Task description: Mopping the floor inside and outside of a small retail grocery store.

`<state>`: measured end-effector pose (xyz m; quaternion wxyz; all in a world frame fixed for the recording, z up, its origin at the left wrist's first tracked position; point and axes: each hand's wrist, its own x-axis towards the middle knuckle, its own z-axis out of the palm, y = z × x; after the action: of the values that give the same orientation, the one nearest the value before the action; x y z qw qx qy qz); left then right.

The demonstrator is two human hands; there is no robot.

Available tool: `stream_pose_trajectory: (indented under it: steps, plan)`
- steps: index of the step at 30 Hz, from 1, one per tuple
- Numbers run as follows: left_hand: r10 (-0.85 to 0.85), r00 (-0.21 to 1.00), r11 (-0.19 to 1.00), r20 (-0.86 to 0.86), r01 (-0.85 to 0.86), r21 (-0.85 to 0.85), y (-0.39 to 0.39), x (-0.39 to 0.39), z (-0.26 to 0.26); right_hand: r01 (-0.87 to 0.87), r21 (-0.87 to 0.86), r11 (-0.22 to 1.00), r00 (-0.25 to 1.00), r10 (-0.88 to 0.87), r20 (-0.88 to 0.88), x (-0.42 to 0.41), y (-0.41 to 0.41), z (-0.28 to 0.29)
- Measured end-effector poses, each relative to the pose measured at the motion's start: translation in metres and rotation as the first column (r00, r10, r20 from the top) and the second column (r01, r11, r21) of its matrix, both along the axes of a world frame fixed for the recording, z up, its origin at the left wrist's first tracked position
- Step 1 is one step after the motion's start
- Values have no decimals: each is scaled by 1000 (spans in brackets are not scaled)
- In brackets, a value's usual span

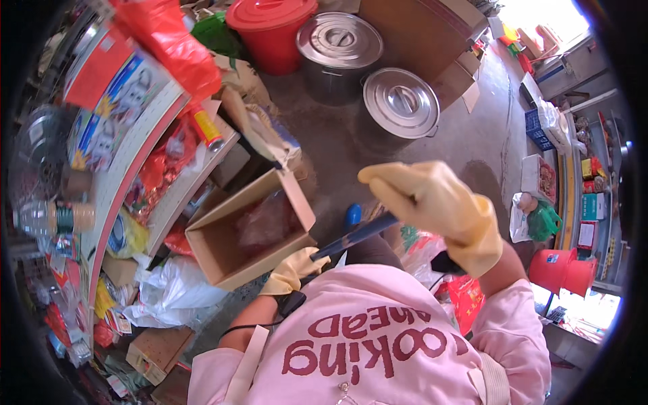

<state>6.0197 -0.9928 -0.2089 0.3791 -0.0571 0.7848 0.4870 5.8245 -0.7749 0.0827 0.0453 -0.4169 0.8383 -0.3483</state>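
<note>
My left hand (pixel 294 269), in a cream rubber glove, is closed around the lower part of a dark blue pole (pixel 357 235) in front of my pink shirt. My right hand (pixel 435 202), in a matching glove, is raised at the pole's other end; the glove hides whether its fingers grip it. Beside my left hand stands an open cardboard box (pixel 248 233) with clear plastic inside. Both ends of the pole are hidden, so its kind cannot be told.
Two lidded metal pots (pixel 339 43) and a red lidded bucket (pixel 271 30) stand on the floor ahead. Crowded shelves (pixel 136 152) curve along the left. A white plastic bag (pixel 174 291) lies near the box. Red tubs (pixel 562 271) and more shelves are at the right.
</note>
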Motion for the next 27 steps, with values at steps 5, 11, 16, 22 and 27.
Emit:
stream_pose_trajectory:
  steps: [5,11,16,22,27]
  plan:
    - [133,974,983,185,-154,101,54,-53,-7,77,-59,995,991,-70,118,-75,49,-21]
    - [69,997,986,18,-71,151,113,-151,29,158,-26,987,983,-155,93,-159,101,17]
    - [63,998,959,23,-67,277,175,-252,58,613,-62,788,789,-607,89,-195,139,55]
    - [51,939,916,-340,91,390,258,-332,70,780,-252,573,536,-819,-203,-202,280,80]
    - [-172,863,943,-475,283,172,331,-386,77,116,108,987,980,-97,-171,-262,363,151]
